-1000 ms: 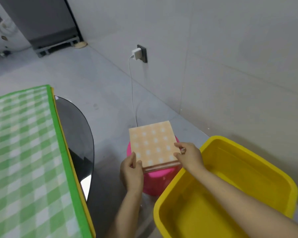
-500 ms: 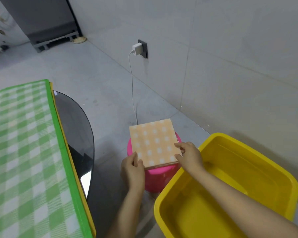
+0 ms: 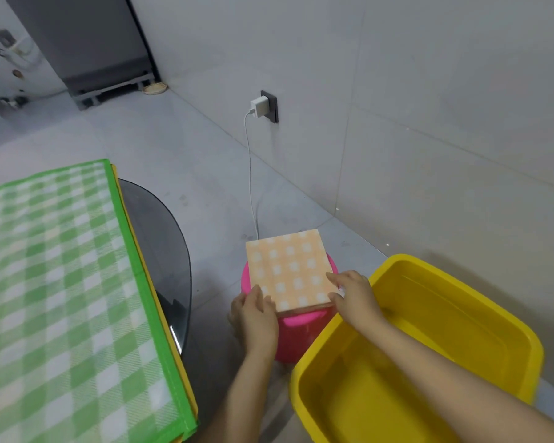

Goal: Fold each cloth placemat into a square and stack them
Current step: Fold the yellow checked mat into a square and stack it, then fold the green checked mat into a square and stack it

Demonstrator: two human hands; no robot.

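Nearest you, the yellow tub (image 3: 429,362) sits on the floor at your right, and the green checked placemat (image 3: 55,298) lies spread on the counter (image 3: 160,251) at your left. Between them, your left hand (image 3: 256,318) pinches the near left corner of the folded orange placemat (image 3: 290,270), thumb on top. Your right hand (image 3: 355,294) clasps the near right corner, fingers curled over the edge. The orange placemat lies flat as a square on the pink stool (image 3: 301,330), touching it. Farther off, a white charger (image 3: 259,107) is plugged into the wall socket (image 3: 271,106), its cable (image 3: 250,174) hanging to the floor.
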